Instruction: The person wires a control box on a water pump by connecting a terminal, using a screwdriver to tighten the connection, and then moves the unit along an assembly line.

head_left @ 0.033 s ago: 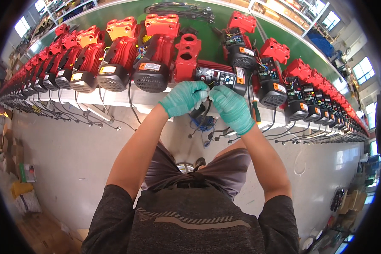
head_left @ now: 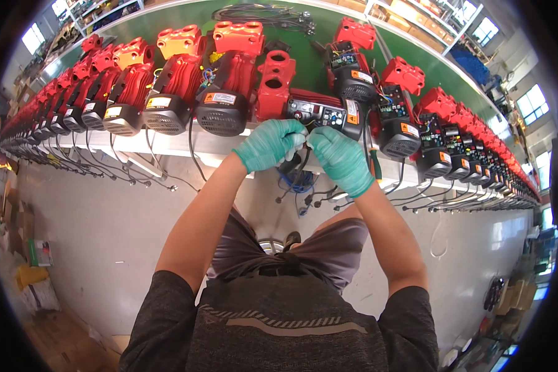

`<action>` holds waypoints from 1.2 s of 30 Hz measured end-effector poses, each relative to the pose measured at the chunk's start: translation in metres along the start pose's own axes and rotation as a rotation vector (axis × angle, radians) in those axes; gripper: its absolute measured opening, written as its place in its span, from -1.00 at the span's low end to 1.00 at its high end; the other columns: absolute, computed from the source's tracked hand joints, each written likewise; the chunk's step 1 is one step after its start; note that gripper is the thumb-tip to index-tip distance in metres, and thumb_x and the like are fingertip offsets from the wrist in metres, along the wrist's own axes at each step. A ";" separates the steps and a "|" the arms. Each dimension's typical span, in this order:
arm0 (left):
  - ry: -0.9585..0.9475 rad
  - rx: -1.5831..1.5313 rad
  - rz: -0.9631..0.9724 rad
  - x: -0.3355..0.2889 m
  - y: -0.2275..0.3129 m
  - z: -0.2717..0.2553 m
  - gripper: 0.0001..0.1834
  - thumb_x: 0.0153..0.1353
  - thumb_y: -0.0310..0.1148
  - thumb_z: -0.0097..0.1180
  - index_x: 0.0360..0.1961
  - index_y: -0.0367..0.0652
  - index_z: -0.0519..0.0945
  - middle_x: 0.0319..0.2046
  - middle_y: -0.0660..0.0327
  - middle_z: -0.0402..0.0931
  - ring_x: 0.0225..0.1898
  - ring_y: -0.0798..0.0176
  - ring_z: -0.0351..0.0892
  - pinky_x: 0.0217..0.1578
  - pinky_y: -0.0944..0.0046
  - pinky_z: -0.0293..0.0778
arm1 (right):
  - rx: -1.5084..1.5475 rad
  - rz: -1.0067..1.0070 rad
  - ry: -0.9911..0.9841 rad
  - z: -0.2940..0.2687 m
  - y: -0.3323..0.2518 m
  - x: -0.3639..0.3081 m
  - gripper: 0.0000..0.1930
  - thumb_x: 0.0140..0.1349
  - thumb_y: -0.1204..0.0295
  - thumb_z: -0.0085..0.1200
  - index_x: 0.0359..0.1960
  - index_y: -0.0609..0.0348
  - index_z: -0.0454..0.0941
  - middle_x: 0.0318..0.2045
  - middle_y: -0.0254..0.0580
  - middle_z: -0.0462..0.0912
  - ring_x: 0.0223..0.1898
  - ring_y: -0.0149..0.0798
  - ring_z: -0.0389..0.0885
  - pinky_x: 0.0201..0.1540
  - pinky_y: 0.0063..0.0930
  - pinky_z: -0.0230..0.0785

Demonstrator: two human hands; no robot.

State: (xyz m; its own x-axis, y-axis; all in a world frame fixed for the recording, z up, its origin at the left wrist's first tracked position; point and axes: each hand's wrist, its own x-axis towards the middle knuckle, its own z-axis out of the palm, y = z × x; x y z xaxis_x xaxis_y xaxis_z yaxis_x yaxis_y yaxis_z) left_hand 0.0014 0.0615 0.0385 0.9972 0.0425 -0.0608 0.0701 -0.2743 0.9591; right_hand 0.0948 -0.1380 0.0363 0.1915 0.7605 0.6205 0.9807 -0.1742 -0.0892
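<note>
Both hands are in teal gloves, meeting right at the front edge of the bench. The left hand (head_left: 270,144) is curling its fingers in around something small & pale at the fingertips, looks like a pinch, but can't tell exactly what the bit is since the gloves are covering most of it. The right hand (head_left: 343,159) is doing the same from the other side, fingers bent & pressed in, tips touching the left ones. A dark cable piece (head_left: 291,166) is hanging just under where the hands are meeting, w/ more loose wires dangling below the bench edge.

The thing being worked on is the black control panel (head_left: 319,114) w/ red and coloured buttons, sitting on the white bench edge (head_left: 167,144) directly behind the fingertips, basically touching them. It's attached to a red motor unit (head_left: 276,87) standing upright behind it.

Left of that, a long row of red & black motor units (head_left: 130,102) is curving off toward the rim, black ends facing the person. Another row (head_left: 440,130) is running off to the right. Bundle of black cables (head_left: 260,13) lying on the green surface at the back. Grey floor below, person's dark shirt at bottom.
</note>
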 end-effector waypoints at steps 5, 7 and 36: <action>-0.022 -0.176 0.024 -0.001 -0.007 0.003 -0.74 0.45 -0.40 0.11 0.10 -0.20 0.62 -0.35 0.32 0.63 -0.45 0.49 0.52 -0.43 0.39 0.52 | 0.033 0.041 -0.059 -0.009 0.001 0.005 -0.87 0.21 0.50 0.17 -0.21 0.08 0.62 -0.28 -0.18 0.68 -0.35 -0.06 0.69 -0.37 -0.23 0.56; -0.004 -0.008 0.036 -0.003 -0.002 0.004 -0.71 0.45 -0.39 0.13 0.14 -0.23 0.59 -0.36 0.31 0.63 -0.45 0.49 0.52 -0.43 0.41 0.53 | 0.096 0.077 -0.032 -0.004 0.002 0.002 -0.91 0.24 0.48 0.17 -0.23 0.10 0.61 -0.31 -0.15 0.67 -0.38 -0.04 0.68 -0.38 -0.21 0.55; 0.206 -0.181 0.130 -0.004 -0.015 0.014 -0.80 0.40 -0.47 0.19 -0.02 -0.31 0.68 -0.36 0.22 0.71 -0.44 0.42 0.65 -0.33 0.37 0.61 | 0.118 0.111 -0.082 -0.004 0.002 0.012 -0.81 0.30 0.43 0.17 -0.08 0.14 0.60 -0.26 -0.05 0.66 -0.31 0.08 0.69 -0.29 -0.12 0.56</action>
State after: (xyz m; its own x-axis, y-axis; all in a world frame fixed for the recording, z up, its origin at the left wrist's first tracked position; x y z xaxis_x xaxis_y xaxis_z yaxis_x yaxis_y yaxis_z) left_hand -0.0034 0.0514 0.0209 0.9704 0.2172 0.1053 -0.0816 -0.1150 0.9900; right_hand 0.0992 -0.1316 0.0465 0.2967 0.7901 0.5365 0.9503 -0.1886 -0.2477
